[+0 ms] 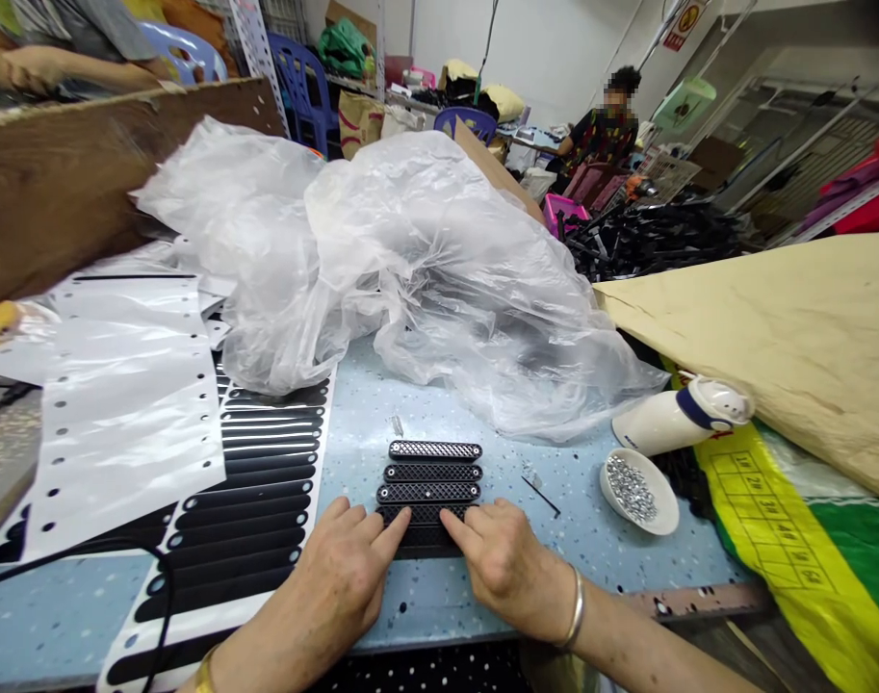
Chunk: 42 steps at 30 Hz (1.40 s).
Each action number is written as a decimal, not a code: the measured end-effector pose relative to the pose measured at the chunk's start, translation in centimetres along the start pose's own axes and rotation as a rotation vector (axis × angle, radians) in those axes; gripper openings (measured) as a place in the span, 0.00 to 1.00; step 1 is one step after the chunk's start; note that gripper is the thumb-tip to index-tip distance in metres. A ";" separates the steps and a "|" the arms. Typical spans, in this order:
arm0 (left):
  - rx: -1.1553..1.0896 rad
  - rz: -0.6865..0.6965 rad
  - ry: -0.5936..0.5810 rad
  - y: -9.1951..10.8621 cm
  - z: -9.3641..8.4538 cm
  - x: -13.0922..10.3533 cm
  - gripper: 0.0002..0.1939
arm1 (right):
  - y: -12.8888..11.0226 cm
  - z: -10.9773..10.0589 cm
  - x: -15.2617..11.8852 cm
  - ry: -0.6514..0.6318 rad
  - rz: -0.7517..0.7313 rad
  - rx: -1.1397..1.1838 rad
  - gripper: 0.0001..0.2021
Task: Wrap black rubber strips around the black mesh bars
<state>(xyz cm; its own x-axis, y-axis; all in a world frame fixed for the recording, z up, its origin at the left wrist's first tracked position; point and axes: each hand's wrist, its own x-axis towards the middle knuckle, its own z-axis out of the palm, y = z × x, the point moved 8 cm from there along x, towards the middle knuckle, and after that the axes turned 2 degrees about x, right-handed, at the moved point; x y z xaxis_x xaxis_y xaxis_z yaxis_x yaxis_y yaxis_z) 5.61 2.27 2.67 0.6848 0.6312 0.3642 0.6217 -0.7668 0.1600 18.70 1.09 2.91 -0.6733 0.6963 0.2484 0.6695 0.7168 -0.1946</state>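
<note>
Several short black bars with rounded ends and a mesh pattern lie in a row on the blue speckled table (367, 404); the farthest black bar (435, 449) has a small metal fastener at each end. My left hand (342, 563) is closed around the left end of the nearest black mesh bars (426, 517), with one fingertip pressed on top. Opposite it, my right hand (507, 563) grips the right end in the same way. How many bars sit between my hands is partly hidden by the fingers.
Crumpled clear plastic (439, 260) covers the back of the table. To the right are a bowl of small metal parts (637, 491) and a white bottle (656, 421). Sheets of black strips (244, 520) and a black cable (168, 577) lie left. Other people sit farther off.
</note>
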 end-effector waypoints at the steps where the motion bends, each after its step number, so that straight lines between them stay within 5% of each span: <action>1: 0.007 -0.003 0.000 -0.1 0.0 -0.1 0.24 | 0.0 0.1 -0.2 -0.019 0.001 -0.019 0.22; 19: 0.043 -0.035 -0.020 -1.7 -0.6 -2.5 0.26 | 2.2 -1.4 -3.4 0.118 0.101 0.018 0.21; 30: 0.114 -0.078 -0.249 -2.3 0.4 -3.1 0.32 | 1.9 -1.4 -3.6 0.192 0.061 0.093 0.22; 36: 0.072 0.004 -0.351 -2.4 1.7 -3.9 0.37 | 1.8 -1.6 -3.4 0.177 0.060 0.088 0.23; 42: 0.139 0.082 -0.434 -1.7 1.0 -3.6 0.35 | 1.5 -1.9 -3.2 0.194 0.040 0.063 0.24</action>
<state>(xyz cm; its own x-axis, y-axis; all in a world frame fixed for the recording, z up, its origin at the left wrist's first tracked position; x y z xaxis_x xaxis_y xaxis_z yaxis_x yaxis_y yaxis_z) 2.47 1.40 0.20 0.8115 0.5821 -0.0515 0.5834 -0.8121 0.0115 22.49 -0.10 3.62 -0.5693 0.7090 0.4162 0.6698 0.6936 -0.2653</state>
